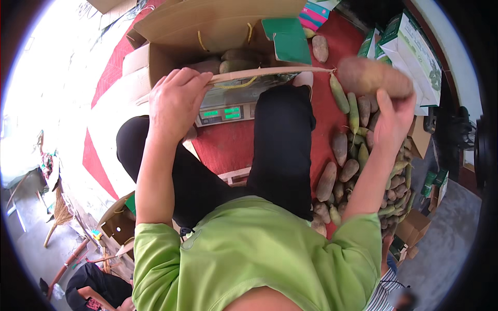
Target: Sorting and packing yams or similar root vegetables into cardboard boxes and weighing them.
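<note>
1. Purplish-brown root (371, 76), large, blurred: held up to the right of the brown carton (223, 23) and apart from it, near loose roots (340, 147).
2. Right hand (392, 116): closed around the root's lower right, thumb upright on the near side, other fingers mostly hidden.
3. Left hand (177, 98): fingers curled over the near cardboard flap (275, 71), gripping its edge.
4. Carton fittings: yellow cord handles (202, 40), green panel (290, 46); several roots (239, 65) inside, full count hidden.
5. Scale (225, 115), digits lit green: just below the flap; cannot tell if bearing the carton.
6. Loose roots, brown and green: many, spread along the right on red floor covering (228, 145).
7. White-and-green boxes (415, 57): farther out, upper right.
8. Progress, as judged: partway; some roots already boxed, one in hand, plenty left outside, carton top unclosed.
</note>
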{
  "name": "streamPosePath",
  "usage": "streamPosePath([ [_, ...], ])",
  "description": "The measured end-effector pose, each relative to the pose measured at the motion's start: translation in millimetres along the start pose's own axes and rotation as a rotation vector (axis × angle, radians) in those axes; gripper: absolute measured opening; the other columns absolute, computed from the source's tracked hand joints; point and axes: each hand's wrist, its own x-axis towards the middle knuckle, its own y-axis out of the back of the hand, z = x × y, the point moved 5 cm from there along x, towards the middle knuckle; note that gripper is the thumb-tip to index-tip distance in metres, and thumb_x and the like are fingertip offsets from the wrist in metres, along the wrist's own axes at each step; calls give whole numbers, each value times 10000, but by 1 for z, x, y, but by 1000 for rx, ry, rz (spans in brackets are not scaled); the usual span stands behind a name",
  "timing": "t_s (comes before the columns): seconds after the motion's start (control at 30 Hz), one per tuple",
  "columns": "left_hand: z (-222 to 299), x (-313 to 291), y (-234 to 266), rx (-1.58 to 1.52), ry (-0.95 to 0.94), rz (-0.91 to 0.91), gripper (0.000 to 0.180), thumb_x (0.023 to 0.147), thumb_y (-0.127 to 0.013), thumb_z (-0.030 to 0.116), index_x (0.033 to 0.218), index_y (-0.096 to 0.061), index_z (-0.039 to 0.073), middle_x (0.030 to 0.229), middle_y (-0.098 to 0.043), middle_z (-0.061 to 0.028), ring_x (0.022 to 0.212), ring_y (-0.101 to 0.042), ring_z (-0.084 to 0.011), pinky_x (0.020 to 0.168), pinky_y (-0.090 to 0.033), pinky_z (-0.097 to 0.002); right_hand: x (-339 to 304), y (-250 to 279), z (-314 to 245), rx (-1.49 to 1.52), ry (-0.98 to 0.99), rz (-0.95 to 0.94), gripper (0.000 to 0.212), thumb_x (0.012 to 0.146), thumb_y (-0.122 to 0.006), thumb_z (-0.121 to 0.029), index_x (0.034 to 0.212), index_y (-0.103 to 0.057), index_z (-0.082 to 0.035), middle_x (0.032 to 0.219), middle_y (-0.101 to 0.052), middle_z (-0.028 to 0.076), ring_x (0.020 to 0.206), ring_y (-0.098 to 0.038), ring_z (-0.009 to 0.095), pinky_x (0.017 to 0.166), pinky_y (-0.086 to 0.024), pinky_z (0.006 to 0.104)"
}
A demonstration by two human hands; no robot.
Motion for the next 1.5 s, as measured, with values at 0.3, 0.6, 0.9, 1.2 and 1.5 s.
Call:
streamPosePath([
  [0.3, -4, -1, 2, 21, -2, -6, 150, 780, -676, 107, 921, -703, 61, 865, -628, -52, 822, -604, -246, 750, -497, -361, 36, -205, 6, -452, 283, -724, 483, 714, -731, -108, 1148, -523, -65, 997, -613, 87, 905, -602, 235, 773, -484, 345],
  [0.6, -6, -1, 2, 66, -5, -39, 188, 785, -679, 161, 957, -696, 88, 855, -625, -36, 835, -604, -233, 773, -479, -369, 26, -259, 70, -1161, 457, -979, 371, 780, -703, -214, 1096, -562, -80, 1016, -641, 142, 1008, -607, 313, 835, -497, 426],
  [0.9, -16, -3, 14, 82, 2, 103, 215, 763, -698, 172, 968, -692, 109, 848, -635, -19, 872, -609, -225, 870, -450, -381, 69, -171, 9, -508, 148, -536, 308, 811, -686, -99, 1091, -618, 11, 937, -674, 103, 846, -636, 161, 772, -503, 276],
  [1.2, -16, -5, 12, 90, -31, 154, 225, 778, -701, 225, 970, -703, 108, 859, -645, -18, 891, -611, -224, 892, -448, -376, 64, -71, 69, -385, -67, -378, 272, 869, -662, -105, 1113, -646, 17, 983, -679, 59, 880, -610, 83, 813, -475, 216],
  [1.5, -12, -2, 10, 82, -9, 109, 242, 764, -710, 234, 973, -700, 113, 850, -640, -21, 887, -607, -230, 896, -443, -382, 54, -43, 101, -362, -215, -330, 283, 887, -661, -165, 1141, -637, -41, 1042, -684, 39, 891, -633, 98, 727, -449, 215],
])
